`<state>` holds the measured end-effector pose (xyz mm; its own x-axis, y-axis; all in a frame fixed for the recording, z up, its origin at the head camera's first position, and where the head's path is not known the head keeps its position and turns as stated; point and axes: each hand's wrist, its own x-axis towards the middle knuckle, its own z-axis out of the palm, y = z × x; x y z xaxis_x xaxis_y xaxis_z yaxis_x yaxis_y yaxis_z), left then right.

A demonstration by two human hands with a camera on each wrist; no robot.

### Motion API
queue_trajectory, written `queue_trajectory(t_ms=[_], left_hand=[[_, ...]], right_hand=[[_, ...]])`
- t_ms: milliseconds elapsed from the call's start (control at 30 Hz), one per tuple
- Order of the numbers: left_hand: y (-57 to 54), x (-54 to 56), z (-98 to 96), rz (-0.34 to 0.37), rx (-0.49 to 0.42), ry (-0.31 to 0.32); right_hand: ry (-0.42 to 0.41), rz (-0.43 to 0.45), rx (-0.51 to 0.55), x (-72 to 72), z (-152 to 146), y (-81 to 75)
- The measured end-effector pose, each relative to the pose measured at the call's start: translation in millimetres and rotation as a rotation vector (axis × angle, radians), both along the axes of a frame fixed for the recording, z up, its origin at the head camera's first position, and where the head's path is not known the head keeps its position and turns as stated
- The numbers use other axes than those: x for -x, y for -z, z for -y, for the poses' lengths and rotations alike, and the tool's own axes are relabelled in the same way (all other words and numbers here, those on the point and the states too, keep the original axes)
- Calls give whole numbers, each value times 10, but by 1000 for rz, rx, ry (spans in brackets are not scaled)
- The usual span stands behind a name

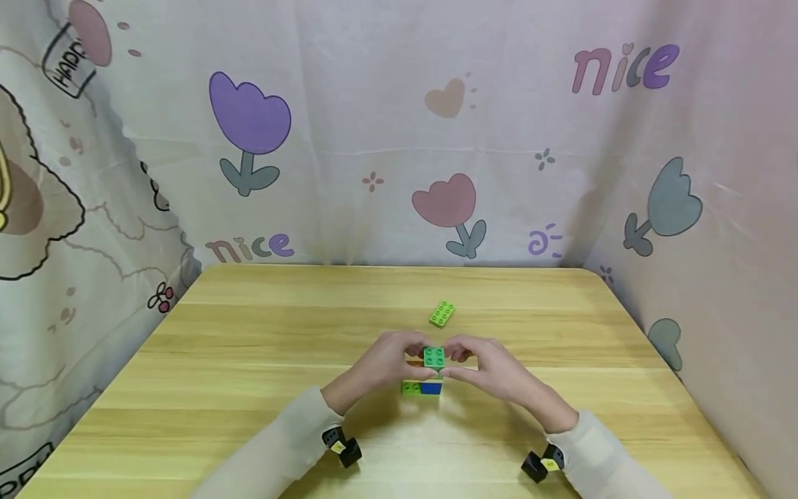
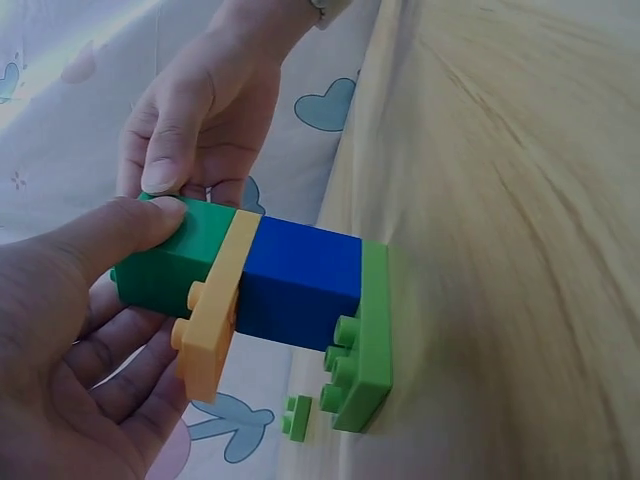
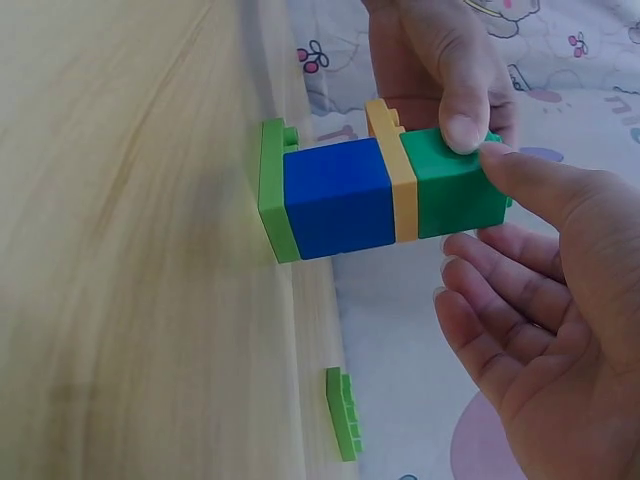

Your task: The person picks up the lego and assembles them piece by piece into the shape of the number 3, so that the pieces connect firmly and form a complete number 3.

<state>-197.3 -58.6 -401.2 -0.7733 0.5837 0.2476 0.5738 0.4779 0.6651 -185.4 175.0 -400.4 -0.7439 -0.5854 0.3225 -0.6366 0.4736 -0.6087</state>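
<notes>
A small stack of toy building bricks stands upright on the table. Its base is a light-green brick [image 1: 411,389], with a blue brick [image 2: 303,282] above it. An orange brick [image 2: 216,315] comes after the blue one and sticks out to one side. On top sits a green brick [image 1: 433,357] with studs. My left hand [image 1: 388,362] grips the green brick from the left, thumb on its near face. From the right, my right hand [image 1: 494,367] pinches the same brick, its thumb at the near edge; its other fingers are partly hidden in the head view.
A separate light-green brick [image 1: 442,314] lies on the wooden table [image 1: 280,326] behind the stack. Printed fabric [image 1: 349,104] hangs behind the table and along its sides. Each wrist carries a small black camera [image 1: 341,447].
</notes>
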Motion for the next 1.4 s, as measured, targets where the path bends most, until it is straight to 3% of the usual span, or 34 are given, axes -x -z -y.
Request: queue_trajectory(t_ms=[233, 633, 1400], left_hand=[[31, -41, 12, 38, -46, -33], [60, -58, -10, 33, -43, -37], [67, -30, 22, 38, -27, -36]], right_hand=[[-19, -24, -8, 8, 6, -14], [67, 30, 32, 67, -90, -67], [125, 17, -59, 595, -207, 13]])
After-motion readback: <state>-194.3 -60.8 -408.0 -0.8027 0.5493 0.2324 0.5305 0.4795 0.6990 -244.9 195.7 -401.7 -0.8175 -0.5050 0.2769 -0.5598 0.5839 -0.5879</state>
